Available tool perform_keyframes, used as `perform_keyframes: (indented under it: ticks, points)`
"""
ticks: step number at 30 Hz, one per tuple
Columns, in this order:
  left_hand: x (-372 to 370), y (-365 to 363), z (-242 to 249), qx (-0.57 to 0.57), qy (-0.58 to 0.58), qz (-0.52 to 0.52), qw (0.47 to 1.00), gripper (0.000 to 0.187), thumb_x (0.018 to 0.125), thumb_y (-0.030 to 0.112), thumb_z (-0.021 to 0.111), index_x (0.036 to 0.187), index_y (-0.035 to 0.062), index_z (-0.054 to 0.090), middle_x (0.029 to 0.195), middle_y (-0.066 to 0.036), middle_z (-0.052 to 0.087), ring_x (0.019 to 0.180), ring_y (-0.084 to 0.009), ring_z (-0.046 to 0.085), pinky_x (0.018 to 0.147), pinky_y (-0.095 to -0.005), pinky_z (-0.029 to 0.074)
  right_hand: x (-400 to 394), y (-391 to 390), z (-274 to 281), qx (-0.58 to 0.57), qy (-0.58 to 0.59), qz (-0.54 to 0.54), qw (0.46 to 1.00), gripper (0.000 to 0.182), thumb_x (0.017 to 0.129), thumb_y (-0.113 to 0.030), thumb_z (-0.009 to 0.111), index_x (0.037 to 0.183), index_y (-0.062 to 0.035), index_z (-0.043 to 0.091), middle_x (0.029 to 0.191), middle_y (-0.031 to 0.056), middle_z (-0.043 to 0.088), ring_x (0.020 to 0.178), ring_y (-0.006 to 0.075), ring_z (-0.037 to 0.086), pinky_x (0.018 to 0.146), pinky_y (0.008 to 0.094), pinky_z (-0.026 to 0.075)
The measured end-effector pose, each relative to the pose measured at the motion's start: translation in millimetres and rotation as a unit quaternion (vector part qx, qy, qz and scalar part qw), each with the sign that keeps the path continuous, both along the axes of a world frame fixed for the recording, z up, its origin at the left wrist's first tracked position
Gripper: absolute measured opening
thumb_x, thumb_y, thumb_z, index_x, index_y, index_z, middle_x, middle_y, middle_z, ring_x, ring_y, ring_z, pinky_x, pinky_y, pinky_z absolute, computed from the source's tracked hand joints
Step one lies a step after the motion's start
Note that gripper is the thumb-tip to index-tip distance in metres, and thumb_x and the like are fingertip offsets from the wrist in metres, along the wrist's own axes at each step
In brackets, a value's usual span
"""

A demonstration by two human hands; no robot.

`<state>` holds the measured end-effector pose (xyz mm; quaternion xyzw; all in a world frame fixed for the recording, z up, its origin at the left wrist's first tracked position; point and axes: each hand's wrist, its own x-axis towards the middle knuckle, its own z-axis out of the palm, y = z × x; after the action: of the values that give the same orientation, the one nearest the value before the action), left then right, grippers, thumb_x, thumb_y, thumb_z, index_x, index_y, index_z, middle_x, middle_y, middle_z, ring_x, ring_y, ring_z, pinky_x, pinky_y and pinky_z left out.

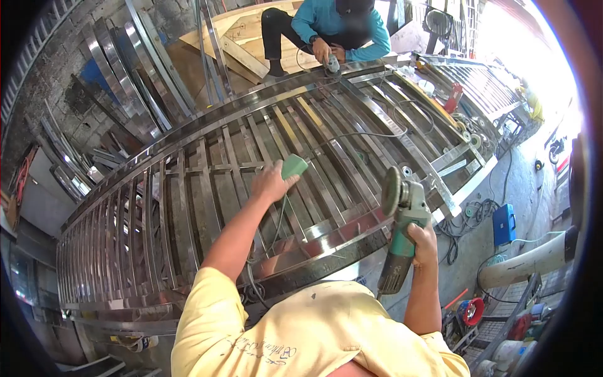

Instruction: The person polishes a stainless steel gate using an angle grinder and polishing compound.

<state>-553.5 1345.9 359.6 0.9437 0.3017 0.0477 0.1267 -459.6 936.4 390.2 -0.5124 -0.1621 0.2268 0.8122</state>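
Note:
My left hand (270,182) is closed around a green block (294,166) that looks like a bar of polishing compound, held above the slats of a large metal gate frame (213,182). In my right hand (422,242) is a green and black angle grinder (402,242), gripped by its body and pointing upward. A round disc (392,191) is mounted on the grinder's head, its face turned toward the left. The grinder is held over the frame's near right edge, apart from the green block. Whether the disc is spinning cannot be made out.
Across the frame a co-worker in a blue top (345,31) works a small grinder (331,64) on the far rail. Curved metal strips (135,69) lean on the left wall. Cables (468,220) and a blue case (504,224) lie on the floor at right.

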Motion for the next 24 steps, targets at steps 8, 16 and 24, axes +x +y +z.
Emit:
perform_keyframes:
  ticks: [8,16,24]
  points:
    - [84,72,-51,0.087,-0.013,0.043,0.995,0.073,0.082,0.057,0.078,0.140,0.0183,0.058,0.133,-0.017,0.064,0.123,-0.0396,0.062,0.099,-0.0539,0.052,2,-29,-36,0.221,0.156,0.101,0.957,0.071,0.083,-0.040,0.081,0.129,0.0081,0.055,0.111,0.0275,0.069,0.089,0.0390,0.075,0.077,0.0499,0.065]
    - [94,37,-35,0.099,-0.124,-0.013,0.987,0.060,0.090,0.048,0.073,0.136,0.0133,0.060,0.125,-0.021,0.064,0.118,-0.0402,0.063,0.099,-0.0528,0.050,6,-20,-3,0.205,0.057,0.081,0.974,0.080,0.080,-0.040,0.085,0.135,0.0061,0.051,0.108,0.0225,0.067,0.087,0.0339,0.073,0.078,0.0447,0.062]
    - [-27,-226,13,-0.306,-0.220,-0.174,0.910,0.096,0.080,0.033,0.084,0.156,0.0010,0.034,0.132,-0.021,0.062,0.111,-0.0296,0.065,0.097,-0.0420,0.052,5,89,3,0.021,-0.002,-0.107,0.994,0.091,0.079,-0.027,0.090,0.150,-0.0080,0.035,0.123,0.0121,0.061,0.106,0.0209,0.064,0.088,0.0361,0.056]
